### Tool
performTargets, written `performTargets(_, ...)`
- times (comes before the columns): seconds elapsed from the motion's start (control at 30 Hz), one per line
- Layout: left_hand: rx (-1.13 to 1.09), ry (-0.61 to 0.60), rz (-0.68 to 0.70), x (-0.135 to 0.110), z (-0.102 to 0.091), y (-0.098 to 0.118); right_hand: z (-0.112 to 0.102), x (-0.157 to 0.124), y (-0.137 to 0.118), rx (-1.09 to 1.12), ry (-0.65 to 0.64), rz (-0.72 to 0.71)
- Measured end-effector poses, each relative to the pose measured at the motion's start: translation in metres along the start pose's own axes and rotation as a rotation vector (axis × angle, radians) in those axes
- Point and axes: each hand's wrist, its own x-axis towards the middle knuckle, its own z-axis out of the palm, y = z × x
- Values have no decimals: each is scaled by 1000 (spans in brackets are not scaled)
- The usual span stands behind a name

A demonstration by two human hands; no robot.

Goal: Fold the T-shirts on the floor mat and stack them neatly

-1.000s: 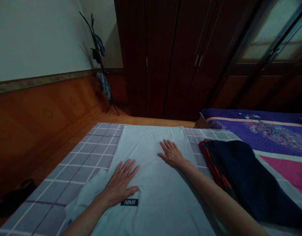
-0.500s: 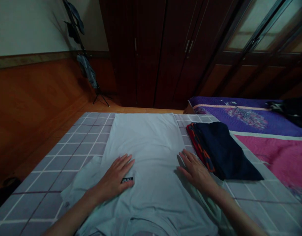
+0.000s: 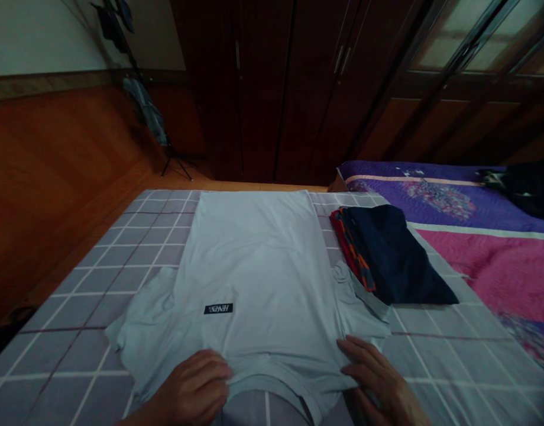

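Grey bed sheet with white and maroon checks (image 3: 88, 290): supporting surface, spread under everything listed next.

Left sleeve (image 3: 148, 316), pale grey knit cloth, crumpled: lies out to the left, just beyond the left hand.

Left hand (image 3: 194, 384): at the near left shoulder, next to the neckline. Fingers bent and drawn together, narrow, closed on the cloth; thumb hidden.

Pale grey short-sleeved knit T-shirt (image 3: 267, 266): flat on the sheet, between and ahead of the two hands. Long axis runs straight away from the person; plain hem (image 3: 254, 196) at the far end, ribbed round neckline (image 3: 258, 381) at the near end. Key relation: both hands sit at the near end, one per shoulder, the neckline between them and the whole body stretching off past the fingertips. Both touch the shirt; the left is closer to the neckline.

Small black rectangular label with white lettering (image 3: 218, 309): on the shirt, ahead of the left hand.

Right sleeve (image 3: 360, 305), same cloth, rumpled: ahead of the right hand.

Right hand (image 3: 381, 378): at the near right shoulder. Fingers bent, gathering cloth at their tips, apparently a pinch; thumb hidden.

Folded navy, red and orange cloth stack (image 3: 396, 254): just beside the right sleeve.
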Motion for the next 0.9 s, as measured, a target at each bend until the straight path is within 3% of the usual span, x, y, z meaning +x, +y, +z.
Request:
performTargets(0.07,-124,-41,-38,4,-4,8,-6,1,2,51,45,78)
performTargets(0.27,-237,-160,-132,19,-9,14,-11,14,29,-197,527,613)
performTargets(0.5,-297,-335,73,98,-17,23,0,34,57,-146,334,1015)
performTargets(0.6,-306,-349,177,125,2,28,-9,35,51,183,408,1115)
performTargets(0.67,-292,-353,247,132,25,29,-14,35,43,503,526,1175)
performTargets(0.8,-290,-407,348,128,70,29,-18,34,30,1089,736,1287)
performTargets(0.9,-336,-373,384,124,84,26,-18,33,28,1229,837,1319)
